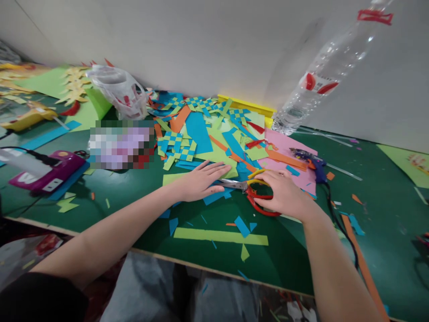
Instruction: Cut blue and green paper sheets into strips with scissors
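My left hand [203, 181] lies flat with its fingers stretched out over a light green paper strip [171, 179]. Beside its fingertips are the blades of a pair of scissors [241, 185] with red and yellow handles. At those handles is my right hand [284, 194], its fingers over the yellow loop and its thumb by the red one. The blades look nearly closed and point left; their tips are partly hidden by my left hand. Another light green strip [221, 237] lies nearer the table edge, with a blue paper scrap [242, 226] touching it.
Woven blue-and-green paper pieces [176, 145] and loose strips pile up behind my hands. A blue glue gun [315, 167] with a black cord lies on pink paper [284, 143] at right. A plastic bottle [321, 76] leans there. A purple power strip [50, 172] is at left.
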`<move>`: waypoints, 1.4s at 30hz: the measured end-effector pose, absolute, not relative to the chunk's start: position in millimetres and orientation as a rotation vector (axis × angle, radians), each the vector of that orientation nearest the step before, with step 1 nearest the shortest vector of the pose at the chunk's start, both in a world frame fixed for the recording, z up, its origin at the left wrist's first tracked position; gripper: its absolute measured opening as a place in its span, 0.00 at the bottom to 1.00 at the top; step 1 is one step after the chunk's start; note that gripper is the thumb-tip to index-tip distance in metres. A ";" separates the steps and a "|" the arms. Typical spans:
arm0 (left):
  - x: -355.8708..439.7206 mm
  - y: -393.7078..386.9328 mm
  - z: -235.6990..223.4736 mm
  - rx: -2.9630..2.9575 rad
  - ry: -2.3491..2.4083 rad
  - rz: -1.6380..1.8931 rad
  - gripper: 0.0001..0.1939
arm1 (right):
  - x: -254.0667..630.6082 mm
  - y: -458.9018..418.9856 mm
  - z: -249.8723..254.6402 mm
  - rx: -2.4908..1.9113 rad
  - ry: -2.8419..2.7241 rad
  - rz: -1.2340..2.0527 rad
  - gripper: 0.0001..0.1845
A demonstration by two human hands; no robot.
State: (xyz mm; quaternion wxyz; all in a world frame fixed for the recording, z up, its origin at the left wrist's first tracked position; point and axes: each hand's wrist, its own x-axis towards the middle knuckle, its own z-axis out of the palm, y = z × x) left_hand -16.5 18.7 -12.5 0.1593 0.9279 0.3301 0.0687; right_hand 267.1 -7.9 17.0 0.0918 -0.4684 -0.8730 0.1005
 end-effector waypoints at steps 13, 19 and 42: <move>-34.7 33.3 -1.1 2.724 0.946 0.455 0.23 | 279.1 -3.6 17.2 -1.428 -2.600 0.329 0.20; -47.3 42.4 -13.4 2.811 1.101 0.285 0.25 | 279.9 -4.1 18.2 -1.436 -2.582 0.330 0.20; -42.5 42.6 -27.8 2.926 1.240 0.161 0.33 | 284.0 -2.6 18.3 -1.372 -2.572 0.407 0.20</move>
